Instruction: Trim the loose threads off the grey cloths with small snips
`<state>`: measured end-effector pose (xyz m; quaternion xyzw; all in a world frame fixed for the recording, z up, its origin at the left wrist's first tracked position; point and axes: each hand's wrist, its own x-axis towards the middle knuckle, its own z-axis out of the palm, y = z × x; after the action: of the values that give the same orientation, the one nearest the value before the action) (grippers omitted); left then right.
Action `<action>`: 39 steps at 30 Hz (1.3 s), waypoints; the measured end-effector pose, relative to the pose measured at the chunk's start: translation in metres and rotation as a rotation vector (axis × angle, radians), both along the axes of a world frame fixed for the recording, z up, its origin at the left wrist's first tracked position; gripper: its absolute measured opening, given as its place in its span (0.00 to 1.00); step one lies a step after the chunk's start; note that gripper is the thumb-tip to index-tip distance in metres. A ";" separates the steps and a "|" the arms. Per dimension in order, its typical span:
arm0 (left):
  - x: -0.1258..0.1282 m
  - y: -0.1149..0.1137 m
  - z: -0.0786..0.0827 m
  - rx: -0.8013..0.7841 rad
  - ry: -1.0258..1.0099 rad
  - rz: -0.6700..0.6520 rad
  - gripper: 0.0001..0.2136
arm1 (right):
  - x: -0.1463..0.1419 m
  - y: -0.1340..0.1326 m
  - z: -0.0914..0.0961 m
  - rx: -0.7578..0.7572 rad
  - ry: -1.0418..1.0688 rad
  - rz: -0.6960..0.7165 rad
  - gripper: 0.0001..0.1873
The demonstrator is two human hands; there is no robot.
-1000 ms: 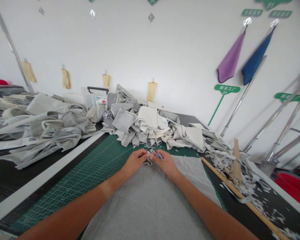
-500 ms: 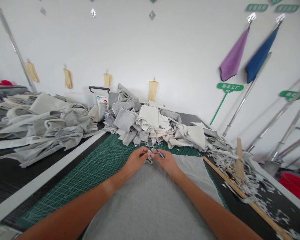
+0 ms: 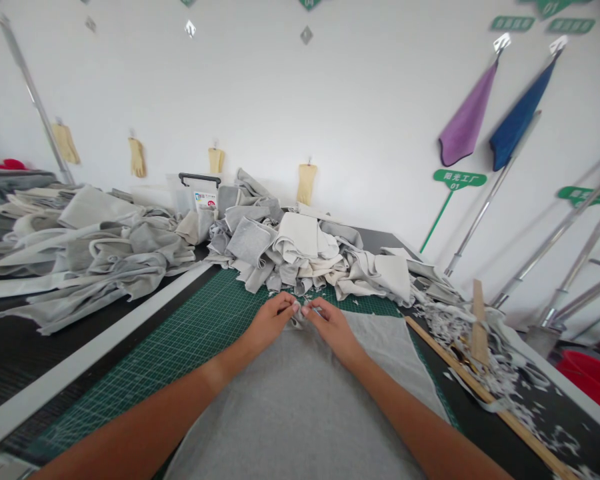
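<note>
A large piece of grey cloth [image 3: 320,407] lies spread over the green cutting mat [image 3: 210,320], its far edge bunched up between my hands. My left hand [image 3: 273,321] pinches that bunched edge with thumb and forefinger. Just beside it, my right hand [image 3: 333,328] is closed, thumb and forefinger at the same edge. The fingertips of both hands nearly meet. The small blue-handled tool seen earlier in my right hand does not show clearly now; the fingers may hide it.
Beyond the mat is a heap of folded grey and off-white cloths [image 3: 300,237]; another pile [image 3: 105,233] lies left. A wooden strip [image 3: 480,387], fabric scraps [image 3: 520,393] and gold-coloured scissors [image 3: 463,357] are on the right. A clear lidded box [image 3: 203,197] stands behind.
My right hand has turned slightly, and the blue-handled tool has gone from clear view. Both hands stay at the cloth's far edge. The view has shifted slightly.
</note>
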<state>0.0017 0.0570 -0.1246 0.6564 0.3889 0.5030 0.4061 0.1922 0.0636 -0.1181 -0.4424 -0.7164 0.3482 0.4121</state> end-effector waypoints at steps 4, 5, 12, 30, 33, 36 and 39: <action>-0.002 0.003 -0.001 0.004 -0.017 -0.033 0.13 | -0.002 -0.005 0.003 -0.063 0.049 0.030 0.22; -0.002 0.003 0.000 0.001 -0.022 -0.045 0.13 | -0.002 -0.007 0.003 -0.072 0.062 0.033 0.23; -0.001 0.002 0.005 0.026 0.052 0.004 0.12 | -0.001 -0.014 0.007 -0.058 0.043 0.066 0.21; -0.002 0.004 0.001 -0.033 0.037 -0.007 0.09 | 0.000 -0.015 0.007 -0.016 -0.076 0.093 0.20; -0.002 0.005 0.000 -0.030 0.032 -0.009 0.09 | 0.001 -0.015 0.007 -0.002 -0.097 0.088 0.20; -0.002 0.005 -0.002 -0.030 0.034 -0.005 0.09 | 0.001 -0.015 0.007 0.007 -0.110 0.091 0.20; -0.002 0.006 -0.003 -0.042 0.031 0.003 0.09 | 0.001 -0.014 0.007 0.014 -0.117 0.095 0.20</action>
<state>-0.0006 0.0628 -0.1272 0.6548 0.4067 0.4852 0.4128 0.1933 0.0493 -0.1116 -0.4244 -0.7621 0.3359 0.3554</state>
